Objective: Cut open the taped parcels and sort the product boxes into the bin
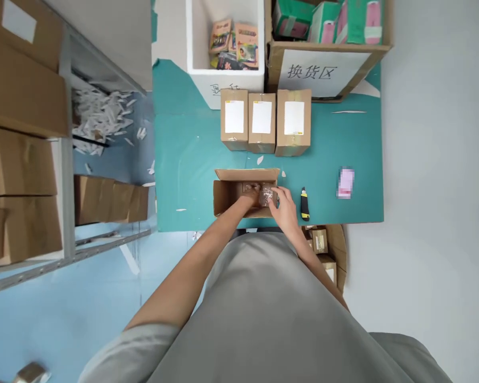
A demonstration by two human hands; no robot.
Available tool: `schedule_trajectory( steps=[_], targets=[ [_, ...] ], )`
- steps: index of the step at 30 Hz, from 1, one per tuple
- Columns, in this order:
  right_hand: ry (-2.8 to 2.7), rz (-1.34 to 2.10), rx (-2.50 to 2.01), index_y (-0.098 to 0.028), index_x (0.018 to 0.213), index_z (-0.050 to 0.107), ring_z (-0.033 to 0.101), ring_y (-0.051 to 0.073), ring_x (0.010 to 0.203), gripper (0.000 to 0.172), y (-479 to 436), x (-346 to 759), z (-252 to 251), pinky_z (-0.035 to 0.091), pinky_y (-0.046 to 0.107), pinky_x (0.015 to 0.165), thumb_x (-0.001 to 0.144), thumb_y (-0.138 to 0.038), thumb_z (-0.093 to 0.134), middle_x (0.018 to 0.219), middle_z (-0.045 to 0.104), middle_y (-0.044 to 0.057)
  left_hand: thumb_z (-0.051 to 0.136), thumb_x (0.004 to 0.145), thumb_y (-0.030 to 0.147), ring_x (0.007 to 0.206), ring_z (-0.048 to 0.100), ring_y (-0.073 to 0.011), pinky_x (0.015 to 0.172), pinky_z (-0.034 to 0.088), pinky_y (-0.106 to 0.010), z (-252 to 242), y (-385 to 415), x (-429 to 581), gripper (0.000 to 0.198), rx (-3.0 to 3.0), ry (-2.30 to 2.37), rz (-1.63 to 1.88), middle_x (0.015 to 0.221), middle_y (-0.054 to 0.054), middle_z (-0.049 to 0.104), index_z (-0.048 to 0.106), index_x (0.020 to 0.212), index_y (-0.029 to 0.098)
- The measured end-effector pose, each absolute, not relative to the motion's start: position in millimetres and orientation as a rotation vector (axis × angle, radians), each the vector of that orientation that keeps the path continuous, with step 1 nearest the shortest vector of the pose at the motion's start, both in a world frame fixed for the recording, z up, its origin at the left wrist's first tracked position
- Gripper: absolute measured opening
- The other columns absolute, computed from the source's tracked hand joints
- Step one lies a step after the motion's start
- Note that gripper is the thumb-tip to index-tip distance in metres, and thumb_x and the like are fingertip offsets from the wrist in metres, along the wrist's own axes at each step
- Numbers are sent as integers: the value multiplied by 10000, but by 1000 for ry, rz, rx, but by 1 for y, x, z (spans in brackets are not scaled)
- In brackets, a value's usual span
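An open cardboard box [228,198] lies near the table's front edge with its flaps folded out. My left hand [252,193] reaches down inside it, fingers curled and partly lost in shadow; what they hold, if anything, is hidden. Beside those fingers, at the right end of the box, shiny clear plastic wrapping [265,196] shows, and its contents are hard to make out. My right hand [283,206] grips the right end of the box, thumb over the inner side. A black and yellow utility knife [305,204] rests just right of this hand.
Three taped boxes [262,119] with white labels stand behind on the green table [183,159]. Farther back are a white foam bin [227,80] and a large carton [272,69] of green-pink packages. A pixelated pink item [345,182] lies right. Shelving [66,159] with cartons stands left.
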State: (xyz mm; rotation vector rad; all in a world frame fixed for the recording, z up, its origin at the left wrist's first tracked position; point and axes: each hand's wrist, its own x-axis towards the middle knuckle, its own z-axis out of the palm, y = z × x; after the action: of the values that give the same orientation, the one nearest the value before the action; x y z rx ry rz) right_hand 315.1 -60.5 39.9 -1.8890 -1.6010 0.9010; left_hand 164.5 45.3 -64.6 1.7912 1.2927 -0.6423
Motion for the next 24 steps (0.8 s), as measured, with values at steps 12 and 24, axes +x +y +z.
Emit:
schedule_trajectory(
  steps=[12, 24],
  targets=[
    [-1407, 671, -2011, -233, 1433, 748, 639, 365, 1477, 417, -93, 286, 48, 542, 596, 1272, 1096, -413, 580, 1567, 662, 194, 689, 1033, 111, 1269, 762, -398, 1140, 607, -502, -9, 29, 107, 318, 2002, 1256, -435, 1327, -270, 765, 794, 1330, 67],
    [-1519, 697, -1723, -250, 1357, 794, 773, 313, 1246, 390, -74, 191, 116, 673, 493, 1074, 1112, -501, 622, 1364, 802, 147, 629, 962, 189, 959, 730, -259, 896, 577, -343, 97, -42, -91, 206, 1621, 1649, 768, 1077, -73, 744, 777, 1103, 211]
  ],
)
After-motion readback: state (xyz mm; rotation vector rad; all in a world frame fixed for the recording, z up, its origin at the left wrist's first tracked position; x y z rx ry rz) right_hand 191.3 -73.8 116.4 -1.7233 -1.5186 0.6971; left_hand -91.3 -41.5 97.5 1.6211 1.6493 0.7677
